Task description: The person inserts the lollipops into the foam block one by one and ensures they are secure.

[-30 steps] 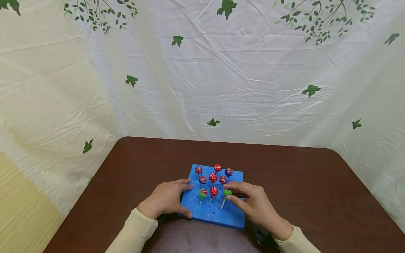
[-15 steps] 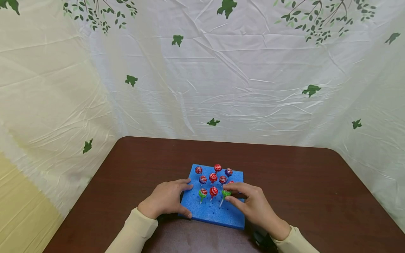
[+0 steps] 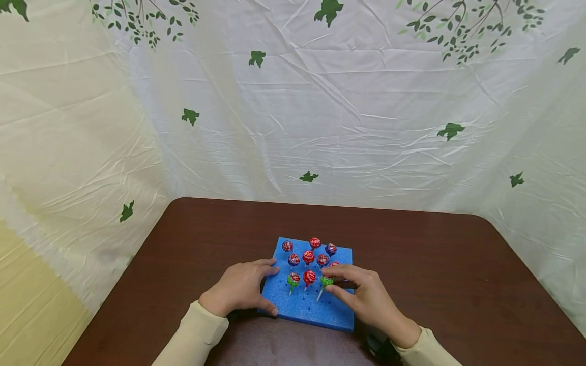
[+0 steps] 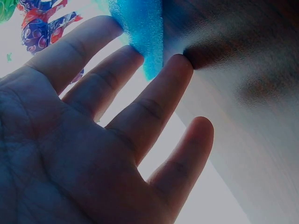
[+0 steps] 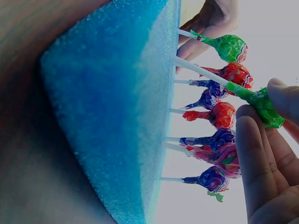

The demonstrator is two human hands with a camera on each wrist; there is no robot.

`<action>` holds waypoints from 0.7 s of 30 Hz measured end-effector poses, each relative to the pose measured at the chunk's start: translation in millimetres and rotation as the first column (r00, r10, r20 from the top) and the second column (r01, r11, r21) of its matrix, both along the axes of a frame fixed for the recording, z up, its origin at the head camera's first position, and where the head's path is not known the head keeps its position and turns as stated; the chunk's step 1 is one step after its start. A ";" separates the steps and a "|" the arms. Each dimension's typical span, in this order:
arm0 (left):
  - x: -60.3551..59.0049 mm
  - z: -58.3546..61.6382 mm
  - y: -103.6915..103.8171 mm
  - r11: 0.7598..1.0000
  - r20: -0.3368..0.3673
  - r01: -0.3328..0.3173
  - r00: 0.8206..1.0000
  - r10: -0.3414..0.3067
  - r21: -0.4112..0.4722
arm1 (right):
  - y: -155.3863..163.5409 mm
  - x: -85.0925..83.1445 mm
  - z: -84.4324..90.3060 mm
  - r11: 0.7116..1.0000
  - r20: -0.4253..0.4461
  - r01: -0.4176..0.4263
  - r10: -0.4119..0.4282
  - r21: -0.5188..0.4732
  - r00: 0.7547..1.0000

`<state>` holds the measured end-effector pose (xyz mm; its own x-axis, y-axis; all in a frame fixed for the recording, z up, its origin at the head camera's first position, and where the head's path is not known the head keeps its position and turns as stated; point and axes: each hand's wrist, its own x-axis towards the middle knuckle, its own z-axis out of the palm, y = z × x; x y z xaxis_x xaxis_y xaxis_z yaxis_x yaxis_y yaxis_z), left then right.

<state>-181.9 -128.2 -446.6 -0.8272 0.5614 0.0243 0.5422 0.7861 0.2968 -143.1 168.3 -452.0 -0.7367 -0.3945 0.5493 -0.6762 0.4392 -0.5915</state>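
Note:
My right hand (image 3: pixel 366 292) pinches a green-wrapped lollipop (image 5: pixel 266 106) by its candy head, between thumb and fingers. Its white stick (image 5: pixel 201 71) slants down, with the lower end right at the surface of a blue foam board (image 3: pixel 306 310). Spread fingers of my left hand (image 3: pixel 242 287) touch the board's left side, the thumb at its near left corner. In the left wrist view, the fingertips (image 4: pixel 133 55) lie against the board's edge. Another green lollipop (image 3: pixel 293 279) and a red lollipop (image 3: pixel 309 277) stand in the row to the left of the held one.
Farther back on the board stand several more wrapped lollipops, among them a red one (image 3: pixel 315 243) and a purple one (image 3: pixel 330 249). Small holes dot the board's near part. The brown table (image 3: pixel 220 229) reaches back to a white leaf-print curtain (image 3: pixel 366 127).
My right hand has shifted slightly left with the green lollipop, and the stick's lower end has moved left over the board. My left hand has stayed in place.

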 end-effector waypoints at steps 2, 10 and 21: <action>0.2 -0.1 0.1 1.000 0.002 -0.001 1.000 0.001 0.001 | -0.1 0.2 -0.7 1.000 0.007 -0.003 0.003 0.002 1.000; 0.0 -1.4 0.1 1.000 0.001 0.000 1.000 0.000 -0.003 | -0.6 0.5 -1.7 1.000 0.015 -0.014 0.014 0.001 1.000; -0.1 -2.3 -0.1 1.000 -0.010 0.000 1.000 0.000 -0.003 | -0.1 -0.3 -2.5 0.999 0.025 -0.017 0.016 0.028 1.000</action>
